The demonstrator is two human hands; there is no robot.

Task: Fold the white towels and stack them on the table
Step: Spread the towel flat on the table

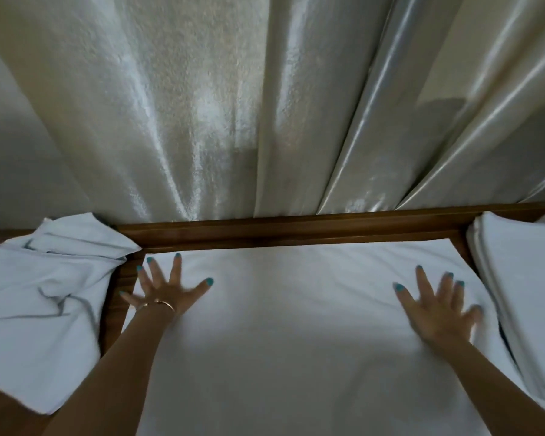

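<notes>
A white towel (pixel 296 309) lies spread flat across the middle of the wooden table (pixel 296 231). My left hand (pixel 164 287) presses flat on its far left corner, fingers splayed. My right hand (pixel 438 306) lies flat on the towel near its right edge, fingers straight and slightly blurred. A rumpled heap of white towels (pixel 44 297) sits at the left end of the table. At the right end stands a stack of folded white towels (pixel 523 294).
Shiny pale curtains (pixel 233 105) hang right behind the table's raised wooden back rail. A strip of bare wood (pixel 117 297) shows between the spread towel and the rumpled heap.
</notes>
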